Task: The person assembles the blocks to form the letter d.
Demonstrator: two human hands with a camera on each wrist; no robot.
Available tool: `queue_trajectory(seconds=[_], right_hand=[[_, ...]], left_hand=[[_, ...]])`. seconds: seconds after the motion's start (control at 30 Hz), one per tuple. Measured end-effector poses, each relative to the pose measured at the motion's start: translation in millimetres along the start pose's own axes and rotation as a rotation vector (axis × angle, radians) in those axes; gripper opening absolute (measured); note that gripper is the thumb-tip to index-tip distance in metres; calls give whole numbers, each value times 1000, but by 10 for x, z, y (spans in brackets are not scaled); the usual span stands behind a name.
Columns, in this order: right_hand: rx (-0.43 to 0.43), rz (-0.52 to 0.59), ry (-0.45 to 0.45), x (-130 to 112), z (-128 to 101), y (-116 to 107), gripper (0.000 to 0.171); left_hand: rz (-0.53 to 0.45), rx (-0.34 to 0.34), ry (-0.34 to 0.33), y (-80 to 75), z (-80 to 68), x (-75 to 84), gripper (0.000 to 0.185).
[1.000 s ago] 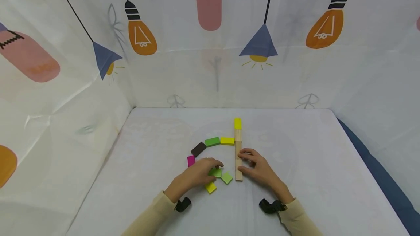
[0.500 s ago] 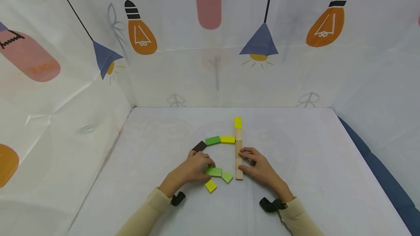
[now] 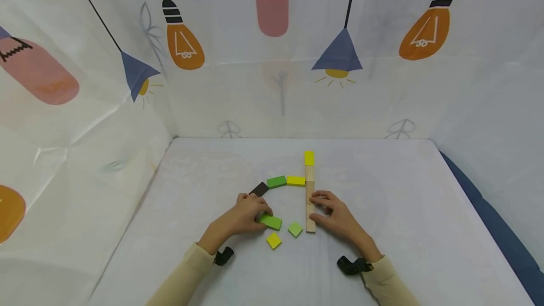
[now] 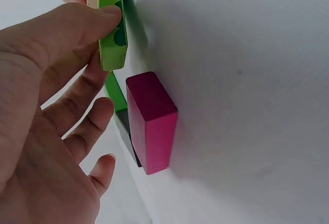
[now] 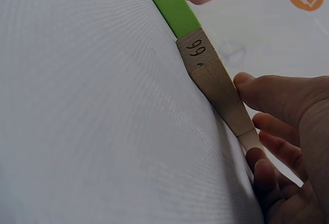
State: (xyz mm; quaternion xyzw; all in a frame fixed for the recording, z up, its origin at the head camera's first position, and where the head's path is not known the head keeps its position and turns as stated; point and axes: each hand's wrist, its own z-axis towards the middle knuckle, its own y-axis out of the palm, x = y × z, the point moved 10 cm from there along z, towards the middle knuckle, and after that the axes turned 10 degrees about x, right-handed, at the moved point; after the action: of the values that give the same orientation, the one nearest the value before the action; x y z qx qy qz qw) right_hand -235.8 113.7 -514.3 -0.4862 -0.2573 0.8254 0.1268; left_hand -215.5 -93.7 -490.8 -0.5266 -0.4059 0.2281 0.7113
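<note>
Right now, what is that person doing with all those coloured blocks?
A person is laying flat blocks out on a white table. Their left hand holds a green block by its edge, next to a pink block. Their right hand rests against a line of plain wooden blocks with a yellow block at the far end. Two small squares lie loose between the hands.

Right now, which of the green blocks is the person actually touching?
The long green block under the left hand; the small green square and the far green block lie untouched.
</note>
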Motion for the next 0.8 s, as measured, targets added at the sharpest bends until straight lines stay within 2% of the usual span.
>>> queue_trajectory(seconds=[0.17,0.8], right_hand=[[-6,0,0,-11,-2,-1,48],[-4,6,3,-7,7,-7,48]], left_hand=[[-47,0,1,8,-48,-30,24],[-81,38,-47,31,-188,-229,27]])
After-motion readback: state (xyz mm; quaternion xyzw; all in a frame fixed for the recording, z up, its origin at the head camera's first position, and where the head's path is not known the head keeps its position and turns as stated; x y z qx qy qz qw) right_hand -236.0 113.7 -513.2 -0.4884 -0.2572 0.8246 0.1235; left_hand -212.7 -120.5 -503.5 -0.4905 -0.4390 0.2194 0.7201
